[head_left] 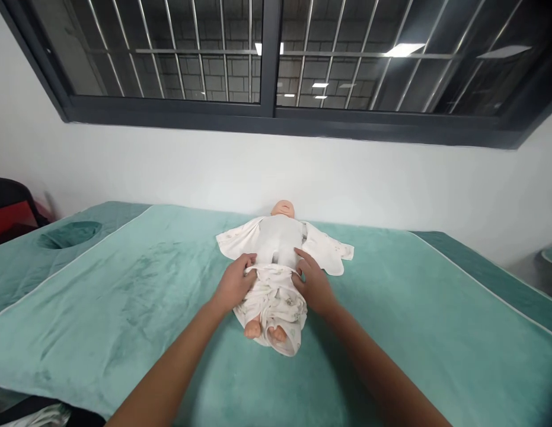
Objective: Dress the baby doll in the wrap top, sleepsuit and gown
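A baby doll [283,209] lies on its back with its head towards the wall and its feet towards me. Its white patterned shirt [324,244] is spread apart on both sides, baring a pale grey torso [279,237]. White patterned baby pants [276,299] are bunched over its legs, and both feet poke out at the bottom. My left hand [236,281] is closed on the left end of the waistband, thumb and fingers together. Opposite it, my right hand [315,286] pinches the right end, its index finger stretched along the doll's side.
Under the doll spreads a green plush cover [146,308] with white piping and a round opening [70,235] at far left. Behind rises a white wall [178,166] below a dark-framed, barred window [271,115]. A red and black object [11,210] stands at the left edge.
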Available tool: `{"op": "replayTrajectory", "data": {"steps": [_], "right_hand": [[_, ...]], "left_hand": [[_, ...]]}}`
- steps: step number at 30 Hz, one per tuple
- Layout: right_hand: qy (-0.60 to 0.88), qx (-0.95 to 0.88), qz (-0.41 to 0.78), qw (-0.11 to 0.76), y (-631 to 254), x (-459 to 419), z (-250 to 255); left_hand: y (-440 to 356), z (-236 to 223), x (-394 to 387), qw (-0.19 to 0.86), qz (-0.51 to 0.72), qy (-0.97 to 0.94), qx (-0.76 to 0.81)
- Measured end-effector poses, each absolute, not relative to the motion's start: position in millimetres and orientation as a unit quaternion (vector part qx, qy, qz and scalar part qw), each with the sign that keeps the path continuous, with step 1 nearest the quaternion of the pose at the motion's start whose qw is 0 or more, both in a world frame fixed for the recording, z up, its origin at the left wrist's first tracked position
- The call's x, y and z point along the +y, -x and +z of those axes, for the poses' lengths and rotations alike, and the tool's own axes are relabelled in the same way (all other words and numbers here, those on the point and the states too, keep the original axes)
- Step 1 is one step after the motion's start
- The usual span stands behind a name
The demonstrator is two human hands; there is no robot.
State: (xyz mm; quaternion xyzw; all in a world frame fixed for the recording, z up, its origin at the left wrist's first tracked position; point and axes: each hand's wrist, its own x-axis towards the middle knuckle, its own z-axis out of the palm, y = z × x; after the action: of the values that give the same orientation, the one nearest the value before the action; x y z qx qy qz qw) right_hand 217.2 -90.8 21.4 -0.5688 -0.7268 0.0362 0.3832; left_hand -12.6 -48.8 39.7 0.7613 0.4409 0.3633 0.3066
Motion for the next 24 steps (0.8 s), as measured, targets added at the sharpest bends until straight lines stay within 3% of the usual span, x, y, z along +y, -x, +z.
{"op": "replayTrajectory", "data": {"steps": [5,10,12,16,20,24], "right_hand": [[0.614,-0.658,0.101,0.424,-225.8,-69.3,27.0],[0.621,-0.587,0.172,0.491,-250.6,-23.3,32.1],[0.617,-0.570,0.180,0.512,-254.4,-10.3,26.7],[0.585,-0.544,0.218,0.560,-251.6,-10.1,14.3],[0.585,-0.577,0.233,0.520,-253.6,-23.7,20.9],[0.633,-0.610,0.256,0.402,-266.8,-29.0,31.7]], "left_hand": [[-14.5,30.0,-14.1,0.242,0.392,-0.705,0.539],[-37.9,23.2,16.0,0.270,0.413,-0.680,0.542],[-39.3,18.1,19.8,0.314,0.417,-0.672,0.525],[-27.3,16.5,18.3,0.505,0.376,-0.653,0.420],[-9.5,30.9,15.1,0.567,0.310,-0.648,0.402],[5.8,44.3,10.7,0.587,0.231,-0.673,0.387]]}}
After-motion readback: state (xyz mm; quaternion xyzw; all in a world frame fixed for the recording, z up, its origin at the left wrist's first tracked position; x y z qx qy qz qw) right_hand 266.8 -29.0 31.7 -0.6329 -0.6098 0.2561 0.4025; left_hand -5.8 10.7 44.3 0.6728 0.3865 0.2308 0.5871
